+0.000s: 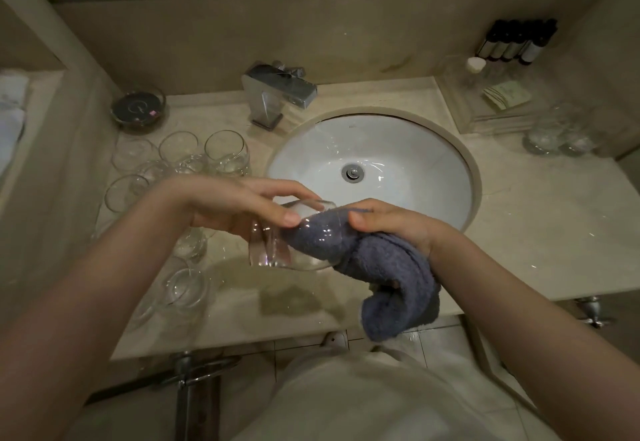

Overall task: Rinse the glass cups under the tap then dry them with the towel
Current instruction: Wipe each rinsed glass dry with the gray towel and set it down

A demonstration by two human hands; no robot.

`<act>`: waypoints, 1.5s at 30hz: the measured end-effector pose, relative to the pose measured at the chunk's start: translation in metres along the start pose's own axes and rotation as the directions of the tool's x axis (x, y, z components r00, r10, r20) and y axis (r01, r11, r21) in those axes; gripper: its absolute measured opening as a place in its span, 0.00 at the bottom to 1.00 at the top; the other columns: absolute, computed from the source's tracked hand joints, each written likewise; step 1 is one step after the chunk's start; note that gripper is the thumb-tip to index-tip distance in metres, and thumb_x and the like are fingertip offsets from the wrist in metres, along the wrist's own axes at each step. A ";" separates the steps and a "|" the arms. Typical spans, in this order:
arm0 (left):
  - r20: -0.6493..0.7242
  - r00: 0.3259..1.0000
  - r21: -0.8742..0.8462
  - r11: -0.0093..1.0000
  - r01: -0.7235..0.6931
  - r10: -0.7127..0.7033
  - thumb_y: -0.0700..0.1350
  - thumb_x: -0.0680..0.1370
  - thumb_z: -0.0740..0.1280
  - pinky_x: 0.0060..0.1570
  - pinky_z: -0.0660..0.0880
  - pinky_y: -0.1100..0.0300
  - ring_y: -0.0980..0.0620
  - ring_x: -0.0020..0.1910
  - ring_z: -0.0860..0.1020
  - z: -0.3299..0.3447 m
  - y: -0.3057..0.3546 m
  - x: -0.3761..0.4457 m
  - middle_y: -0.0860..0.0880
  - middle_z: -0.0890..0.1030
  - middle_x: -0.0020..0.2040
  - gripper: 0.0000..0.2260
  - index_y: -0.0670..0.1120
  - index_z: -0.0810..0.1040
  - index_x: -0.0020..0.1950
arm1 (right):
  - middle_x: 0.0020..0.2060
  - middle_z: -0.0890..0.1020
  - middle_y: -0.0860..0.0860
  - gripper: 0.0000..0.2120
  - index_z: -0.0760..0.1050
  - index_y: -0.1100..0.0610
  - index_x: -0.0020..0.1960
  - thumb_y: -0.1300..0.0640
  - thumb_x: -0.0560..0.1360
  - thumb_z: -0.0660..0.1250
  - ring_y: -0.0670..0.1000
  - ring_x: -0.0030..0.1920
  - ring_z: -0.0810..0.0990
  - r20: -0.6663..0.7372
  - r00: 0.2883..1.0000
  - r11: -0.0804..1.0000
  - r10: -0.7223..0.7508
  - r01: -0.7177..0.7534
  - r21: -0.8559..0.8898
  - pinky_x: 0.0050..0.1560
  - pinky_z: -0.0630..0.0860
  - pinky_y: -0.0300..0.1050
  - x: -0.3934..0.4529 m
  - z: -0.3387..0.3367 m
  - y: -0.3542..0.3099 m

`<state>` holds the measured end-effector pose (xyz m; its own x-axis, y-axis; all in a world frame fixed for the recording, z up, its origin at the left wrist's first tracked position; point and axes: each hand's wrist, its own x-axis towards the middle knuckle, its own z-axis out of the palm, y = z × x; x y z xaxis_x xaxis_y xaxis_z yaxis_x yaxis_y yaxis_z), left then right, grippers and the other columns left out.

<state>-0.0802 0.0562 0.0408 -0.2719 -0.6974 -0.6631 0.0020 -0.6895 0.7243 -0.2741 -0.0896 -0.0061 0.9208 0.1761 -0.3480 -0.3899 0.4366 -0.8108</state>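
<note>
The left hand (239, 206) holds a glass cup (294, 236) on its side above the table (519, 232), fingers curled around its wall. The right hand (391, 222) grips a blue towel (388, 267), fingers pinching it into the cup mouth. Further cups (227, 153) stand left of the sink (433, 163).

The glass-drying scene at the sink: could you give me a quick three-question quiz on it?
1. True or false: part of the grey towel is pushed inside the held glass cup.
2. Which hand grips the cup? A left hand B right hand
3. Fill in: the tap stands behind the ____.

Key: 1 true; 2 A; 3 sink.
</note>
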 end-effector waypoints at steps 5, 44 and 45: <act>-0.136 0.982 -0.169 0.974 -0.152 0.129 0.52 0.52 0.86 0.32 0.80 0.55 0.39 0.44 0.84 -0.010 -0.027 -0.009 0.36 0.83 0.55 0.42 0.57 0.75 0.64 | 0.44 0.85 0.56 0.34 0.81 0.60 0.53 0.43 0.55 0.83 0.51 0.43 0.84 -0.156 0.984 0.984 -0.084 0.106 0.142 0.44 0.80 0.42 -0.003 -0.008 0.005; -0.966 0.102 0.254 0.936 0.242 0.236 0.53 0.60 0.82 0.65 0.55 0.49 0.51 0.71 0.60 -0.062 -0.105 0.052 0.59 0.75 0.62 0.39 0.54 0.69 0.67 | 0.32 0.83 0.55 0.16 0.77 0.60 0.48 0.50 0.66 0.69 0.51 0.30 0.82 -0.424 0.892 0.901 0.157 0.047 0.431 0.32 0.79 0.39 0.032 0.017 0.035; -0.967 0.102 0.254 0.932 0.257 0.235 0.53 0.59 0.82 0.65 0.55 0.48 0.51 0.71 0.60 -0.063 -0.106 0.053 0.59 0.75 0.62 0.39 0.54 0.69 0.66 | 0.32 0.83 0.54 0.15 0.76 0.60 0.49 0.52 0.67 0.65 0.50 0.30 0.82 -0.427 0.890 0.902 0.158 0.046 0.430 0.32 0.79 0.39 0.031 0.018 0.033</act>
<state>-0.0346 0.0801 -0.0834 0.9030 -0.4222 -0.0794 -0.3125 -0.7724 0.5529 -0.2579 -0.0534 -0.0353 0.7541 -0.1507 -0.6392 -0.3058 0.7808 -0.5448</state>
